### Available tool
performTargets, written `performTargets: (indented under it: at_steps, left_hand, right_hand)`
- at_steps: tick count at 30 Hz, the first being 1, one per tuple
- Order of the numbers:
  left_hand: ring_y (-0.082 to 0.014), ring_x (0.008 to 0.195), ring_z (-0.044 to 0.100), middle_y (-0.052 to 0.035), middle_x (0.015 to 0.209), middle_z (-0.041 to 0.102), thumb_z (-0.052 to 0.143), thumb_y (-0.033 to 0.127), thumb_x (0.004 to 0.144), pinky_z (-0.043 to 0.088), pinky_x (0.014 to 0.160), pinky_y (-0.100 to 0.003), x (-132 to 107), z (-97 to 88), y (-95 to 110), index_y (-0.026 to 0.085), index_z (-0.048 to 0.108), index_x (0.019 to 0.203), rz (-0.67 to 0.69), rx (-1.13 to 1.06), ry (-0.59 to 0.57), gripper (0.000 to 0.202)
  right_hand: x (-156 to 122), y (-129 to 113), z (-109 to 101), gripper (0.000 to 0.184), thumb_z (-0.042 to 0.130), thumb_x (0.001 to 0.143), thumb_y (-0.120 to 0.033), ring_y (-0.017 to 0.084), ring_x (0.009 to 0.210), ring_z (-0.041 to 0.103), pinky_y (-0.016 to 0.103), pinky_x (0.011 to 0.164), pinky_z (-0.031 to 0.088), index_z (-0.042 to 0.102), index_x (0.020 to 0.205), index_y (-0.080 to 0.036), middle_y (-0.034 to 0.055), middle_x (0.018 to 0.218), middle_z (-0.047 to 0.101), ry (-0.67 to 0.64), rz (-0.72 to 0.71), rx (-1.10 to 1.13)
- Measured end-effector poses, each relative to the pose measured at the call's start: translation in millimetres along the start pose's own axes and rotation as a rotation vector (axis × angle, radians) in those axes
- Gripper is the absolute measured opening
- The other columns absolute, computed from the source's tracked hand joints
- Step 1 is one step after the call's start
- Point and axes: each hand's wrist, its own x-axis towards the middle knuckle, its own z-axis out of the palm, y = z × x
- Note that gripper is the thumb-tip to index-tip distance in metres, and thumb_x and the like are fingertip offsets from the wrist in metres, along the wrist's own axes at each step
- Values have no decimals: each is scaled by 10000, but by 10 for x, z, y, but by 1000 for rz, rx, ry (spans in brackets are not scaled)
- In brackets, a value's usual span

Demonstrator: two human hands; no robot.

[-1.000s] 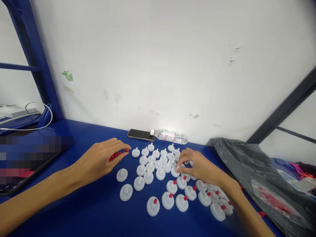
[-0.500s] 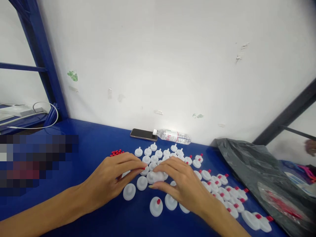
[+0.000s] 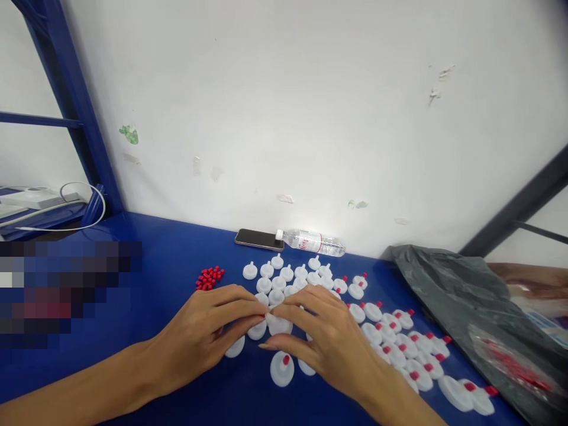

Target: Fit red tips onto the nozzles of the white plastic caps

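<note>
My left hand (image 3: 213, 328) is closed in a pinch on a small red cap (image 3: 265, 315), mostly hidden by the fingertips. In the grasp of my right hand (image 3: 322, 328) is a white nozzle lid (image 3: 278, 325), tilted with its spout toward the left. The red cap meets the spout tip; how far it sits on it is hidden. Behind and below the hands stand several white lids (image 3: 249, 270) with bare spouts. A lid with a red tip (image 3: 282, 370) lies just in front, and several more red-tipped lids (image 3: 404, 345) spread to the right.
Loose red caps (image 3: 210, 277) lie in a pile at left on the blue table (image 3: 146, 272). A phone (image 3: 259, 239) and a water bottle (image 3: 313, 242) rest by the wall. A dark plastic bag (image 3: 448, 290) and a bag of red pieces (image 3: 515, 367) are at right, near another person's arm (image 3: 523, 274).
My hands have come together: the red cap in the left has reached the spout of the lid in the right. At the far right, another person's arm has come further into view.
</note>
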Motion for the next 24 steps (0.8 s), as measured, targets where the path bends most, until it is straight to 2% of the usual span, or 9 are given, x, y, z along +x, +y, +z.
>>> performTargets:
  at_steps: [7,12,15,18,21,24]
  left_hand:
    - [-61,780,698,20,998,756,629,151,1004,539,699,-122,-17,41,15,270,710,1178,-45,-69,-4,226]
    - [-77,836,704,13,1016,755,633,166,1006,547,744,-144,-38,69,6,270,703,1177,-20,-10,24,212]
    - [-105,888,702,6,1039,751,626,203,1015,550,771,-189,-47,65,-19,273,679,1206,-46,63,7,210]
    - [-129,886,675,-5,1021,730,582,211,1036,531,736,-227,-52,51,-41,257,664,1193,-54,118,-42,183]
    - [-138,867,634,-14,993,703,553,168,1038,507,718,-242,-52,37,-42,236,655,1132,-45,122,-82,155]
    - [-141,831,579,-30,964,676,534,81,1016,484,699,-254,-53,29,-29,208,634,1125,22,89,-72,195]
  right_hand:
    - [3,6,6,286,643,999,-472,196,801,705,347,726,528,712,1027,-197,46,927,769,14,-33,-45]
    - [-10,-29,16,369,605,1002,-497,183,827,739,301,705,583,663,1188,-184,62,999,768,42,29,-19]
    - [-27,-53,27,338,631,993,-466,155,830,739,248,681,599,652,1182,-187,67,1042,750,77,54,29]
    - [-38,-61,47,316,683,982,-384,177,928,747,281,806,631,650,1220,-178,80,1103,753,113,16,7]
    - [-33,-63,63,337,698,984,-237,198,1065,735,320,965,615,627,1298,-137,95,1170,764,133,-63,-2]
    - [-22,-82,66,340,695,977,-159,199,1091,729,325,1006,607,628,1304,-91,101,1152,779,161,-131,-25]
